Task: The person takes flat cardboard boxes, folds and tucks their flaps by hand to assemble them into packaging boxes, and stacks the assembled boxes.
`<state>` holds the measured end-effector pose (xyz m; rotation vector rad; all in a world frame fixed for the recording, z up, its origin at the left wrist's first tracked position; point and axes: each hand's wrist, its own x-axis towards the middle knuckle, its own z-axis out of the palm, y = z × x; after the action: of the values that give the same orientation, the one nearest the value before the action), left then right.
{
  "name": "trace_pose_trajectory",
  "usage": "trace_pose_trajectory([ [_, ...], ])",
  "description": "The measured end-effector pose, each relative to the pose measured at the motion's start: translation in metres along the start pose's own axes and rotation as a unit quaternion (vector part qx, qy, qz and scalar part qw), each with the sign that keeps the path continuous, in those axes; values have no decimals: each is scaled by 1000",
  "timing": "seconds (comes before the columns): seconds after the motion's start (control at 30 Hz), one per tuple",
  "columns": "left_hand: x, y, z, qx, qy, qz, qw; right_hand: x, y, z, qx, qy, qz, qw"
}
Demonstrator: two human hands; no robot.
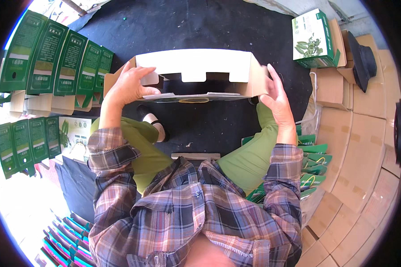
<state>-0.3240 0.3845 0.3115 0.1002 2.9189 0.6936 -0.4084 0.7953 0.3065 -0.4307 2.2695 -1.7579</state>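
A half-folded cardboard gift box is held up in front of me, above my knees. Its far wall is white with notched flaps, and its brown end panels stand out to the sides. Through the open middle I see dark floor. A thin yellowish loop, perhaps a cord handle, shows at its near edge. My left hand grips the left end, fingers over the white wall and thumb at the near edge. My right hand clasps the right end panel, fingers along its outside and thumb towards the near corner.
Green box sleeves stand in rows at the left. A white-and-green box sits at the far right beside a black hat. Brown cartons are stacked along the right, with flat green boxes beside my right leg.
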Motion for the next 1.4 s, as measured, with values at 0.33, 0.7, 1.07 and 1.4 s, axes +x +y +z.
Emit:
trace_pose_trajectory([
  [0.33,-9,11,2,43,41,41,997,36,29,32,-183,-119,-55,974],
  [0.7,-53,-5,-20,-439,248,-18,863,30,21,29,-191,-155,-36,969],
  [1.07,-15,6,56,-56,186,-84,977,33,42,35,-117,-91,-18,989],
  [1.4,-14,33,61,105,147,-7,984,17,12,60,-401,-62,-95,909],
])
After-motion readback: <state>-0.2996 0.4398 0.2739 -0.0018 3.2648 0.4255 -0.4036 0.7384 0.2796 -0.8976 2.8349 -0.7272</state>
